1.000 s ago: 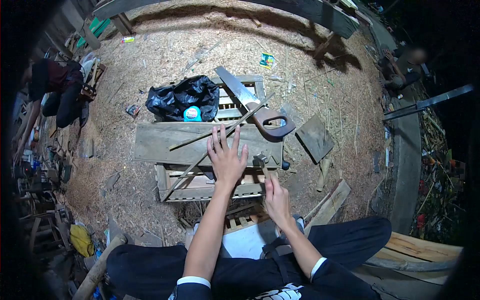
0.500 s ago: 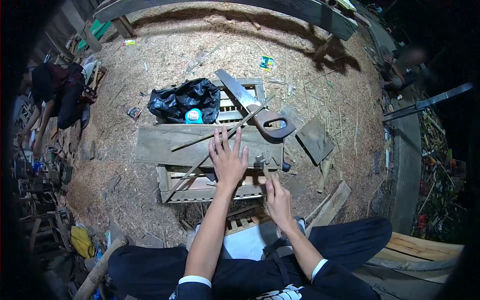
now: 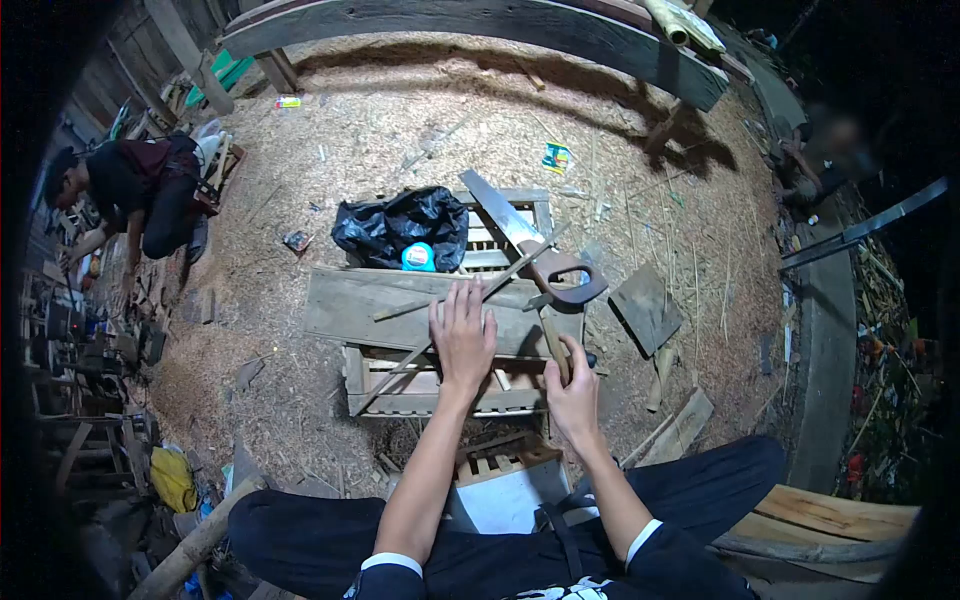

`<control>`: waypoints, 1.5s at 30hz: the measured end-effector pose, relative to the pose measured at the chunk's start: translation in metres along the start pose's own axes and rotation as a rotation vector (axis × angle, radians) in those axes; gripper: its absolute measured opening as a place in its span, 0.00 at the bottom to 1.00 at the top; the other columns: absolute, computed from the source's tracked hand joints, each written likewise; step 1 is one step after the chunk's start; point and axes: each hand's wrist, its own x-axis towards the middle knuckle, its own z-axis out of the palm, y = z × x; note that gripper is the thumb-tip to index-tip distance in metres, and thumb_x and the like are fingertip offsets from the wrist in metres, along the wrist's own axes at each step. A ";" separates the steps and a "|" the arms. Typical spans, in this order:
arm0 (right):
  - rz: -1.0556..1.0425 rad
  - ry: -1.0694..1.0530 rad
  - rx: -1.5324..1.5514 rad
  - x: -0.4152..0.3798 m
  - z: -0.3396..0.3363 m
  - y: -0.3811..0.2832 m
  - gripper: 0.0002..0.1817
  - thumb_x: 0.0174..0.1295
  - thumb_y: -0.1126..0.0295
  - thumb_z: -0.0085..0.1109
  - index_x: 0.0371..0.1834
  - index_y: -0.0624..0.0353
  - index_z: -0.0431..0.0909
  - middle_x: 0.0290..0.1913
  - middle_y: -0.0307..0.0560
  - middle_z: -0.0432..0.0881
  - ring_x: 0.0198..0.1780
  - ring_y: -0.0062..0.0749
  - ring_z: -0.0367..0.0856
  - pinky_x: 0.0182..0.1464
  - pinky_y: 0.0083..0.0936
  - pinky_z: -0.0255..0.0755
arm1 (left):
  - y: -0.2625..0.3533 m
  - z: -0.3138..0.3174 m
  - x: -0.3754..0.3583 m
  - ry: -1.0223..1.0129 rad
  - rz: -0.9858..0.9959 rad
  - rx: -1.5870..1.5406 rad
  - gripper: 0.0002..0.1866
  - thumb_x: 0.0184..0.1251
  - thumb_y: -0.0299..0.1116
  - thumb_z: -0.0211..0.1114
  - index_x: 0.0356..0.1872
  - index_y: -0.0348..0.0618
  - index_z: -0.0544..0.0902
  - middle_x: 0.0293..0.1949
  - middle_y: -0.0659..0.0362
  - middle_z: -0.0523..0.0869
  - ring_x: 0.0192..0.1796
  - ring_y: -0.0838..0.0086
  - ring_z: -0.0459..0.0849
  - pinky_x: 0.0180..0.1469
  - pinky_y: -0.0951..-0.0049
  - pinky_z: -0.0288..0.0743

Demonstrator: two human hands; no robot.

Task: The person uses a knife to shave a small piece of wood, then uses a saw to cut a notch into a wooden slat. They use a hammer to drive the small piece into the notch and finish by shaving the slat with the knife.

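My left hand [image 3: 463,345] lies with its fingers spread on the wide grey board [image 3: 340,305], over a thin wooden strip [image 3: 405,310]. The board rests on a slatted wooden crate [image 3: 490,402]. In my right hand [image 3: 573,390] is the wooden handle of a hammer [image 3: 553,338], whose head is at the board's right end. Beyond the board a handsaw [image 3: 505,212] lies on the crate with its brown handle toward the right. Left of the saw are a black plastic bag [image 3: 385,230] and a round blue tape measure [image 3: 418,257].
A square wooden piece [image 3: 647,308] lies right of the crate. A long beam [image 3: 450,17] crosses the far side. One person [image 3: 150,190] bends down at the left, and another [image 3: 815,165] sits at the far right. Wood shavings cover the ground.
The whole view has shifted, with the crate now further right and lower. The hammer's head has moved nearer the saw handle, and my right hand has turned. My left hand stays on the board.
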 end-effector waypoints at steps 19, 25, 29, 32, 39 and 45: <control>-0.794 -0.008 -0.395 0.140 0.086 -0.035 0.26 0.51 0.77 0.72 0.57 0.52 0.85 0.49 0.44 0.84 0.52 0.39 0.84 0.57 0.43 0.71 | -0.031 -0.005 0.003 -0.008 -0.105 0.245 0.21 0.74 0.41 0.58 0.62 0.45 0.84 0.74 0.54 0.76 0.79 0.59 0.68 0.80 0.45 0.54; -0.815 -0.009 -0.393 0.165 0.110 -0.026 0.21 0.54 0.76 0.67 0.53 0.51 0.86 0.53 0.38 0.86 0.60 0.35 0.81 0.62 0.41 0.65 | -0.029 -0.006 0.004 0.018 -0.097 0.229 0.19 0.72 0.38 0.58 0.60 0.42 0.82 0.70 0.52 0.79 0.76 0.58 0.71 0.78 0.48 0.57; -0.786 -0.096 -0.379 0.168 0.110 -0.015 0.26 0.50 0.78 0.69 0.56 0.51 0.84 0.58 0.40 0.84 0.65 0.41 0.77 0.67 0.44 0.64 | -0.029 -0.006 0.004 0.041 -0.092 0.199 0.19 0.72 0.38 0.59 0.59 0.41 0.82 0.69 0.51 0.79 0.74 0.57 0.73 0.77 0.49 0.58; -0.771 -0.083 -0.392 0.159 0.105 -0.011 0.27 0.59 0.73 0.68 0.64 0.51 0.82 0.64 0.47 0.81 0.71 0.45 0.73 0.73 0.46 0.60 | -0.030 -0.007 0.006 0.047 -0.072 0.197 0.20 0.70 0.41 0.61 0.57 0.42 0.83 0.68 0.51 0.79 0.73 0.56 0.73 0.76 0.48 0.59; -0.699 -0.045 -0.526 0.132 0.069 -0.001 0.27 0.69 0.64 0.65 0.72 0.49 0.77 0.77 0.53 0.69 0.80 0.47 0.62 0.81 0.57 0.47 | -0.031 -0.004 0.005 0.137 -0.023 0.225 0.20 0.67 0.48 0.68 0.55 0.50 0.83 0.68 0.53 0.78 0.71 0.57 0.74 0.73 0.48 0.63; -0.664 0.016 -0.562 0.107 0.024 0.006 0.26 0.70 0.64 0.64 0.72 0.50 0.77 0.77 0.55 0.68 0.81 0.49 0.60 0.81 0.57 0.44 | -0.033 -0.017 0.004 0.027 0.057 -0.008 0.12 0.71 0.39 0.70 0.50 0.46 0.86 0.65 0.54 0.80 0.70 0.58 0.77 0.74 0.48 0.62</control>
